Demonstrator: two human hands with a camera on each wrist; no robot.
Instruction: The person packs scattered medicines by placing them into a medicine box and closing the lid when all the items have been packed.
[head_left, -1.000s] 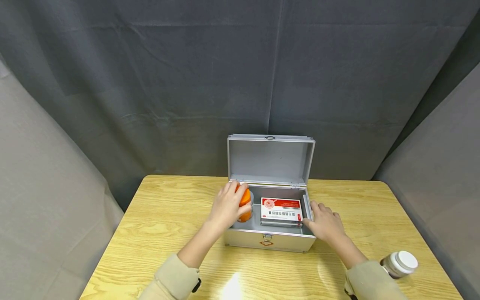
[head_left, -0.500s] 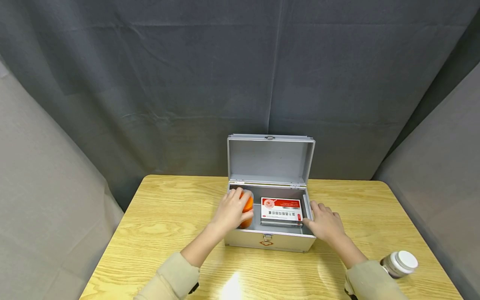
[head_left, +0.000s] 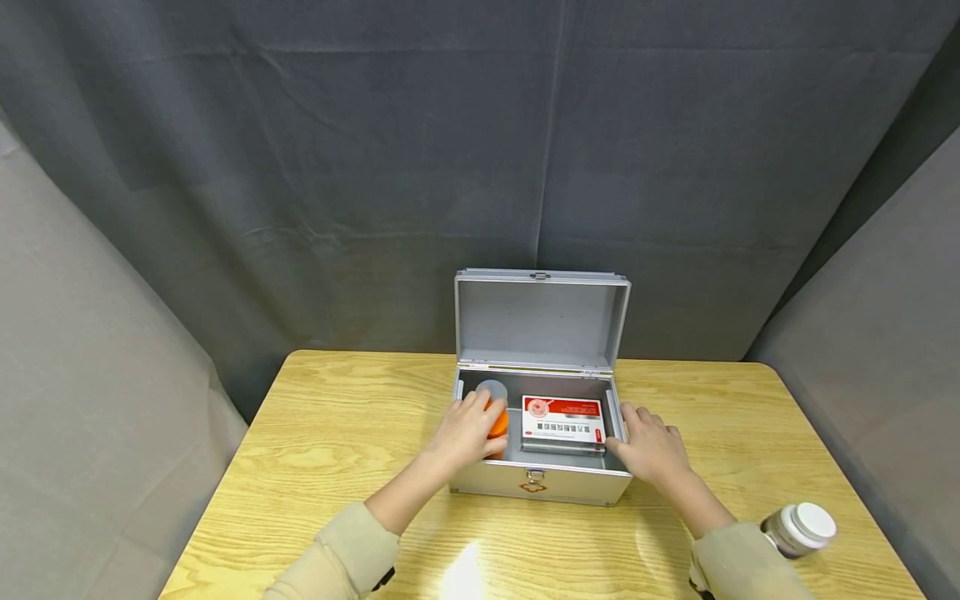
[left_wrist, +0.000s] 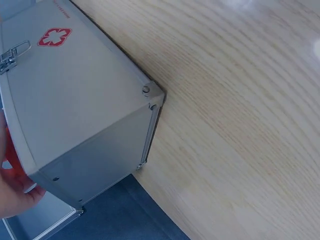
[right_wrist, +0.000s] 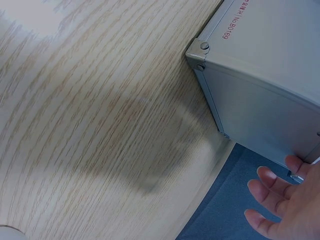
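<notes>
Left hand gripping orange container inside open metal box; right hand at box rim

The hands are apart. The left hand (head_left: 468,433), lower centre of the head view, has its fingers curled round an orange container (head_left: 498,423), which sits inside the box (head_left: 555,488) at its left end. The grip hides much of the container. The right hand (head_left: 651,447), right of centre, rests its thumb at the box's right rim; in the right wrist view its fingers are spread and loosely bent, one fingertip at the side wall.

Just behind the orange container is a clear, rounded piece (head_left: 492,388); whether the two are joined cannot be told. Right of them, in the box, lies a flat rectangular carton (head_left: 562,419), white with a red band and printed characters.

The box is silver-grey and smooth-sided, with riveted metal corners (left_wrist: 154,93), a wire-loop latch (head_left: 535,475) and a red cross emblem (left_wrist: 55,37) on the front. Its lid (head_left: 543,323) stands raised at the rear.

Both sleeves (head_left: 354,546) are beige cloth. The table (head_left: 352,408) is yellowish with wavy wood grain. At lower right, a jar (head_left: 798,529) with a white cap stands near the right sleeve. Creased dark grey cloth (head_left: 375,167) fills the upper frame.
</notes>
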